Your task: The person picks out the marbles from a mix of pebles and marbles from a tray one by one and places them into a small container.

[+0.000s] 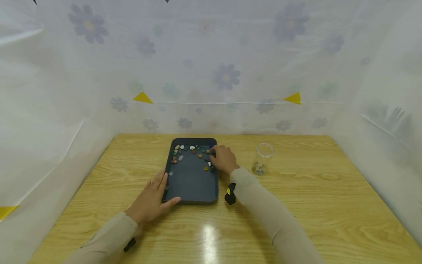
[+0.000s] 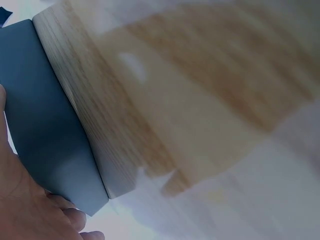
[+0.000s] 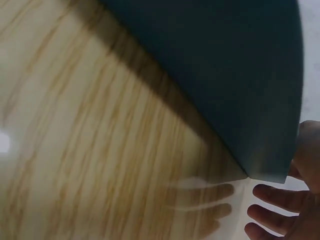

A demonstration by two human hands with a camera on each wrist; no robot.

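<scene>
A dark grey rectangular tray [image 1: 192,185] lies on the table with several small polished stones [image 1: 200,156] in it, mostly along its far and side walls. My left hand [image 1: 151,198] rests at the near left corner, fingers straight along the outer wall and thumb at the front rim. Over the right wall bends my right hand [image 1: 225,158], fingertips among the stones by that side. In the right wrist view, several loosely stretched fingers [image 3: 277,198] show outside the tray wall; the thumb and index tips are hidden. I cannot tell whether they pinch a stone.
To the right of the tray stands a clear jar [image 1: 265,156], upright and open at the top, with a few stones at its bottom. The wood-grain table [image 1: 296,205] is bordered by pale flower-patterned sheeting [image 1: 204,69] at the back and sides.
</scene>
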